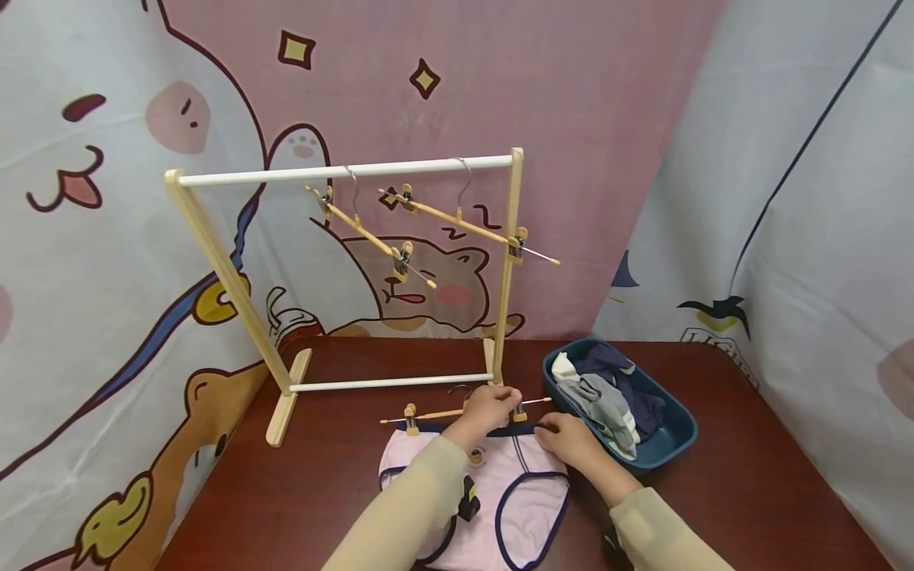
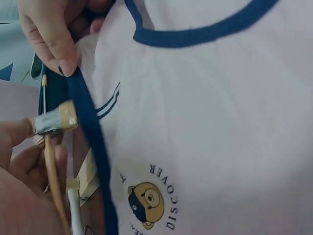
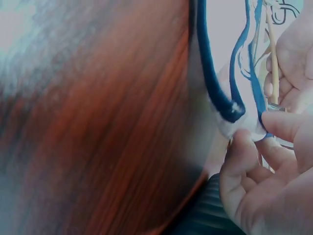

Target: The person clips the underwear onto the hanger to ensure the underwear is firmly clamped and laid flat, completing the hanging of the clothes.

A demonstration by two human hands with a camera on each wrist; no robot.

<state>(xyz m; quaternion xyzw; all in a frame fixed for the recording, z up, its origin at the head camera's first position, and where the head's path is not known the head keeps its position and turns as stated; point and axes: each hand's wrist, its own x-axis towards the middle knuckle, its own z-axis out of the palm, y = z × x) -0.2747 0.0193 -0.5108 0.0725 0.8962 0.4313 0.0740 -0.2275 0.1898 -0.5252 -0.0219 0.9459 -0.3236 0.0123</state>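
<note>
The head view is showing pink underpants [image 1: 489, 492] lying on the brown table [image 1: 757, 476], below both hands. Dark blue edges are going round the waist and leg holes, and a little bear [image 2: 150, 201] with the word DISCOVER is sitting near the waist. The right hand [image 1: 567, 440] is pinching the right end of the waist. Just beside it, the left hand [image 1: 489, 408] is pinching a clip [image 1: 520, 411] of the wooden hanger [image 1: 443, 414], which is lying along the waist.
</note>
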